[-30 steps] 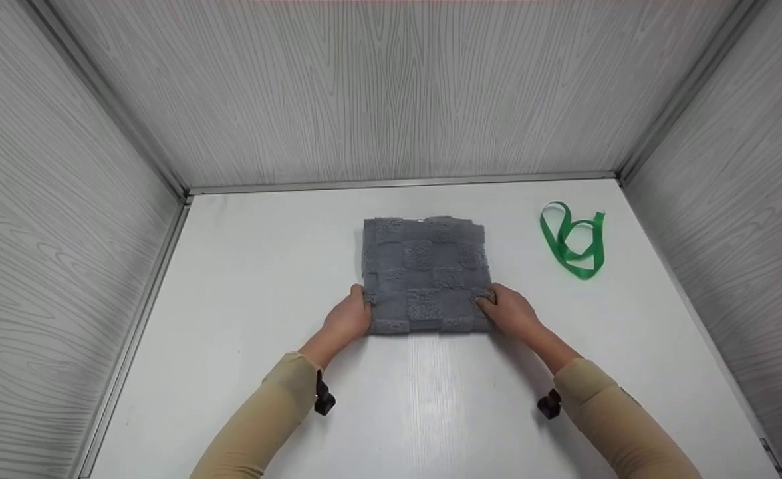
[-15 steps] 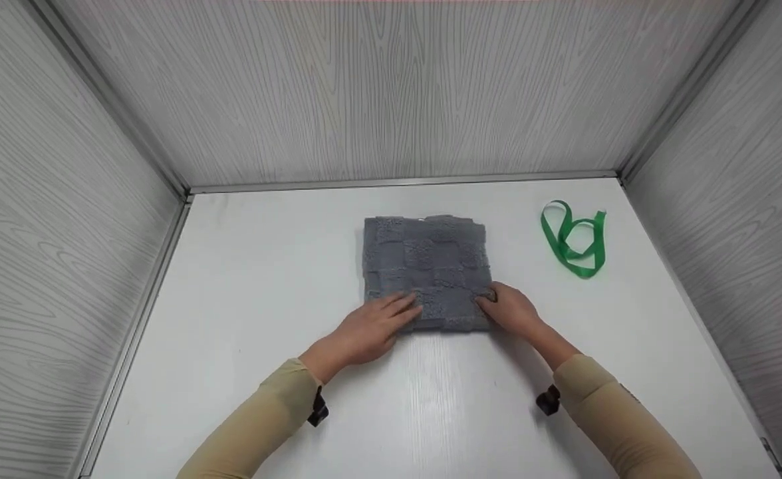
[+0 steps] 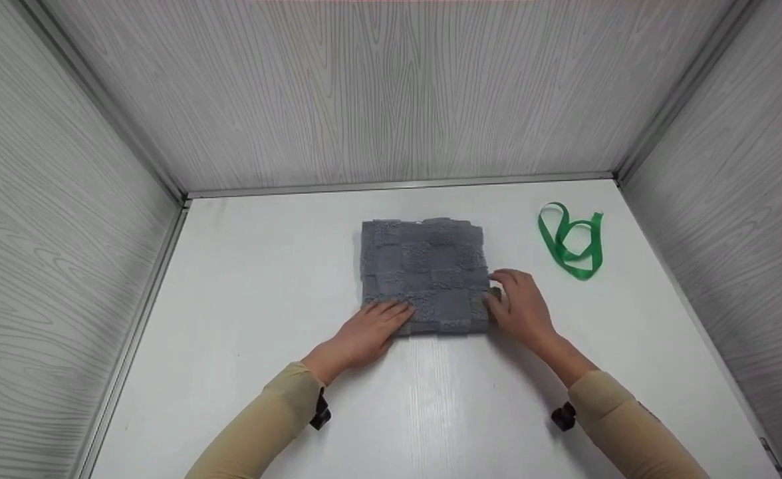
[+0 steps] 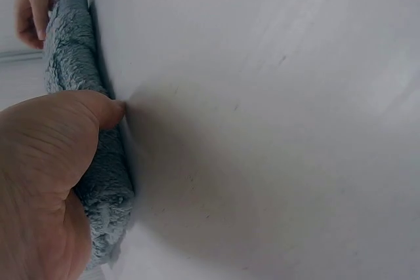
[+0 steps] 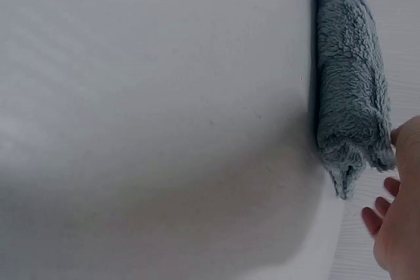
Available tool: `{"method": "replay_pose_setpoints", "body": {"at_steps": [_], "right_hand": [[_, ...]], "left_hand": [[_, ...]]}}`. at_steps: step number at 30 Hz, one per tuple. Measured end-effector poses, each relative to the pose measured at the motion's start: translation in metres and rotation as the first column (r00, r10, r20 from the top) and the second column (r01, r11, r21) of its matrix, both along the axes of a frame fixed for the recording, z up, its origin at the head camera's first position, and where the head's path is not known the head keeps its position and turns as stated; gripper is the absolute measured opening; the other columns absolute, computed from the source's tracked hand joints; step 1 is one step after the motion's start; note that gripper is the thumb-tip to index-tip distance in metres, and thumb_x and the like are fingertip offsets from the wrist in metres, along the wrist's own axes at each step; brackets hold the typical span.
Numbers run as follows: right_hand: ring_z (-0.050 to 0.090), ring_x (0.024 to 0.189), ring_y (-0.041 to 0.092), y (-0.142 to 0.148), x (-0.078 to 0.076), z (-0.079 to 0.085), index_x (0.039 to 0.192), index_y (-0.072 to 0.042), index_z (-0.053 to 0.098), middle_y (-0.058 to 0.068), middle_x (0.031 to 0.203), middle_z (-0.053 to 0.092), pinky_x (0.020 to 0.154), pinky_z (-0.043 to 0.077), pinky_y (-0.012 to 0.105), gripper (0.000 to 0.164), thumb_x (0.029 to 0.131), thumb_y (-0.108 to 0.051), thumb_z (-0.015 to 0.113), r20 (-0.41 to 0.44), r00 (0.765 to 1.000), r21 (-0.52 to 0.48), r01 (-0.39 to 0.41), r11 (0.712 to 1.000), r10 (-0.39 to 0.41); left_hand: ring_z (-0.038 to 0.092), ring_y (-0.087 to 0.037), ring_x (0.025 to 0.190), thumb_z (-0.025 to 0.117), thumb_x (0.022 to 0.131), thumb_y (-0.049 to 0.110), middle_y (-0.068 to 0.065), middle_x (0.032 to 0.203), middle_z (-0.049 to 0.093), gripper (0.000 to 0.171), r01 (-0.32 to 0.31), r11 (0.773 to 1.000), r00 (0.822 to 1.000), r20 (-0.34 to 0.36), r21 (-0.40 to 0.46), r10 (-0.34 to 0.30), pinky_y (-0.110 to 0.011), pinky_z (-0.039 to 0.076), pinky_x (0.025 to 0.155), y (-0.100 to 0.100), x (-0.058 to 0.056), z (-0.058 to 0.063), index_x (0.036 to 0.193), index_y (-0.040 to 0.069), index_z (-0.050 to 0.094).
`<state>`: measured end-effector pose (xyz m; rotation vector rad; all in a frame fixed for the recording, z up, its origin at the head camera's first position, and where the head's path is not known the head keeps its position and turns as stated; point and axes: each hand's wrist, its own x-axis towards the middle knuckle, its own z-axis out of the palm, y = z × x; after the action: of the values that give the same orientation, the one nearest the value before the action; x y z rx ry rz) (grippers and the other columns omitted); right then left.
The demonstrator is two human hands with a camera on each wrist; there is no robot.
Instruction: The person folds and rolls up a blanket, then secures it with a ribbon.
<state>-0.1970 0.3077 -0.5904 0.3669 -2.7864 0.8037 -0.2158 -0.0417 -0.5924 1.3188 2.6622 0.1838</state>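
Note:
A grey folded towel point(image 3: 424, 266) with a checkered, fluffy pile lies flat on the white table in the head view. My left hand point(image 3: 368, 332) rests on its near left corner, fingers straight over the top. In the left wrist view the left thumb point(image 4: 108, 111) lies against the towel's rolled-looking near edge. At the near right side is my right hand point(image 3: 522, 309), its thumb at the towel's edge and its fingers spread off to the side. The right wrist view shows the folded layers of the towel point(image 5: 351, 90) beside that thumb, with the other fingers apart from the cloth.
A loosely looped green ribbon point(image 3: 590, 256) lies on the white table point(image 3: 264, 266), to the right of the towel. Grey wood-grain panels point(image 3: 391, 93) wall the table at the back and both sides.
My left hand has moved from gripping the towel's left edge to lying on its near left corner. The right hand has loosened its grip and its fingers have spread outward. The towel stays put.

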Motion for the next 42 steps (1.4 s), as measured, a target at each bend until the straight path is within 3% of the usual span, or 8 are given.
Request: {"method": "replay_pose_setpoints", "body": {"at_steps": [3,5,8,16,25,29,35,42], "right_hand": [[0.045,0.139,0.034,-0.004,0.007,0.001,0.141,-0.007,0.06,0.013,0.145,0.055,0.113,0.036,0.053,0.049,0.099,-0.031,0.069,-0.091,0.972,0.188,-0.195,0.963,0.215],[0.042,0.142,0.033,-0.006,0.011,-0.001,0.148,-0.01,0.054,0.011,0.151,0.051,0.115,0.034,0.053,0.057,0.099,-0.034,0.07,-0.042,0.949,0.281,-0.288,0.915,0.312],[0.041,0.143,0.032,-0.01,0.015,-0.005,0.154,-0.009,0.046,0.011,0.155,0.047,0.117,0.032,0.052,0.064,0.099,-0.032,0.07,0.075,0.938,0.345,-0.343,0.874,0.338],[0.049,0.134,0.036,-0.018,0.007,-0.009,0.149,-0.005,0.051,0.015,0.145,0.055,0.113,0.037,0.051,0.058,0.094,-0.007,0.069,0.125,0.957,0.325,-0.29,0.9,0.263],[0.055,0.127,0.036,-0.017,0.0,-0.003,0.141,-0.006,0.058,0.013,0.135,0.062,0.108,0.041,0.053,0.051,0.091,-0.004,0.065,0.161,0.964,0.255,-0.246,0.935,0.21],[0.058,0.125,0.035,-0.011,-0.003,0.0,0.14,-0.008,0.06,0.012,0.133,0.065,0.107,0.043,0.052,0.048,0.091,-0.008,0.064,0.226,0.96,0.15,-0.204,0.967,0.167],[0.06,0.123,0.034,-0.001,-0.003,0.003,0.137,-0.012,0.061,0.01,0.133,0.065,0.101,0.048,0.052,0.043,0.095,-0.013,0.06,0.329,0.937,-0.042,-0.114,0.993,0.121],[0.058,0.102,0.024,0.007,-0.003,0.004,0.136,-0.012,0.057,0.009,0.121,0.066,0.088,0.048,0.044,0.037,0.1,-0.023,0.059,0.406,0.911,-0.189,0.002,0.982,0.076]], "left_hand": [[0.027,-0.028,0.152,0.046,0.109,0.017,-0.006,0.165,0.033,0.055,-0.005,1.0,1.0,-0.007,-0.006,0.005,-0.05,0.021,0.123,-0.001,0.0,0.001,0.162,0.014,0.031],[0.027,-0.027,0.152,0.047,0.109,0.015,-0.006,0.165,0.033,0.055,-0.008,1.0,1.0,-0.013,-0.007,0.008,-0.05,0.021,0.122,-0.002,0.0,0.001,0.162,0.014,0.031],[0.028,-0.027,0.151,0.047,0.108,0.01,-0.004,0.165,0.033,0.057,-0.019,1.0,1.0,-0.022,-0.022,0.018,-0.049,0.023,0.122,-0.002,0.0,0.002,0.162,0.016,0.03],[0.041,-0.03,0.143,0.056,0.096,-0.008,-0.005,0.158,0.043,0.071,-0.136,0.991,0.99,-0.035,0.001,0.136,-0.05,0.035,0.116,-0.001,-0.009,-0.001,0.16,0.016,0.036],[0.056,-0.03,0.129,0.061,0.095,0.001,-0.01,0.145,0.054,0.056,-0.252,0.952,0.962,0.155,0.171,0.227,-0.045,0.046,0.107,-0.013,-0.015,0.002,0.149,0.01,0.051],[0.054,-0.029,0.133,0.058,0.1,0.011,-0.009,0.143,0.057,0.046,-0.343,0.915,0.912,0.311,0.212,0.27,-0.044,0.042,0.111,-0.019,-0.019,0.007,0.146,0.011,0.053],[0.056,-0.03,0.13,0.058,0.103,0.022,-0.011,0.136,0.062,0.036,-0.498,0.834,0.805,0.485,0.238,0.342,-0.047,0.044,0.108,-0.023,-0.022,0.01,0.137,0.014,0.055],[0.056,-0.021,0.093,0.055,0.108,0.033,-0.006,0.105,0.061,0.027,-0.598,0.763,0.709,0.605,0.244,0.363,-0.043,0.047,0.081,-0.022,-0.022,0.013,0.123,0.011,0.056]]}}
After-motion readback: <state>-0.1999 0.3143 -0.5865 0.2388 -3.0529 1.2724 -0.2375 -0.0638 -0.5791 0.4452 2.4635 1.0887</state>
